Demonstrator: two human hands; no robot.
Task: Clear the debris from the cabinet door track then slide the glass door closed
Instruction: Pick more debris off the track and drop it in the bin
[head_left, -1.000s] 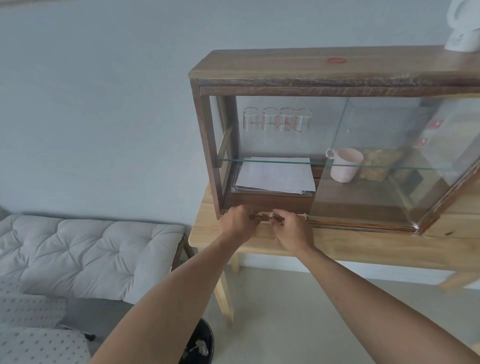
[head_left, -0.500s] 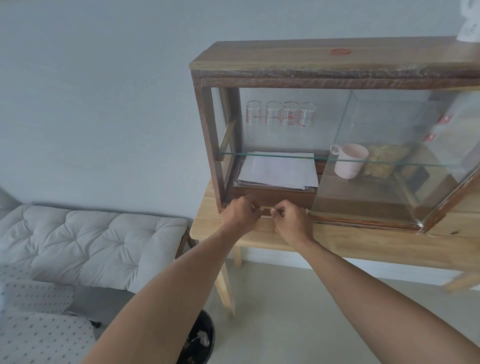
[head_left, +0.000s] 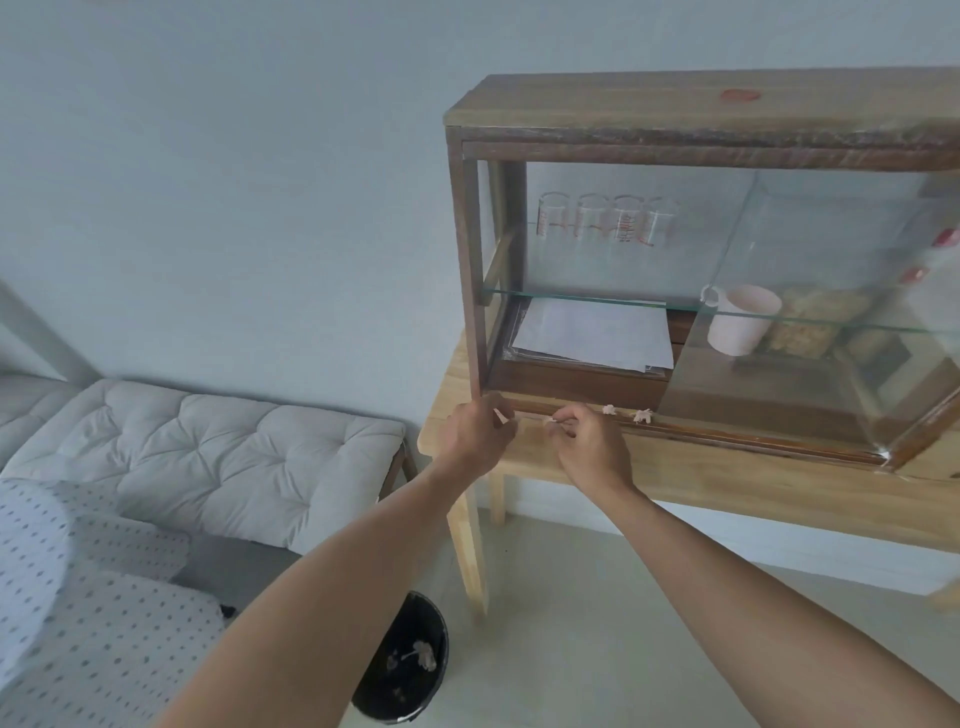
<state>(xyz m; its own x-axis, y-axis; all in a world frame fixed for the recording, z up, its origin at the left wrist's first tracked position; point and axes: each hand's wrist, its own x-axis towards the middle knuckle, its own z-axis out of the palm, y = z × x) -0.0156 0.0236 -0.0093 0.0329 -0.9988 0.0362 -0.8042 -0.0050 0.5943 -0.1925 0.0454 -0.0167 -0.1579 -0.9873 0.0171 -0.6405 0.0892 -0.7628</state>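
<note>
A wooden cabinet (head_left: 675, 111) stands on a light wood table, its glass door (head_left: 831, 312) slid to the right so the left half is open. Along the bottom front runs the door track (head_left: 727, 439). Two small pale bits of debris (head_left: 642, 414) lie on the track just right of my hands. My left hand (head_left: 475, 436) pinches a small pale scrap at the track's left end. My right hand (head_left: 589, 447) pinches another scrap right beside it, over the track.
A black waste bin (head_left: 405, 660) with scraps inside stands on the floor below the table's left leg. A grey tufted bench (head_left: 197, 447) sits at left. Inside the cabinet are papers (head_left: 592, 338), a pink mug (head_left: 737, 319) and several glasses (head_left: 608, 218).
Both hands have drawn slightly back from the track with scraps pinched in their fingers. Two debris bits to the right of my right hand have come into view.
</note>
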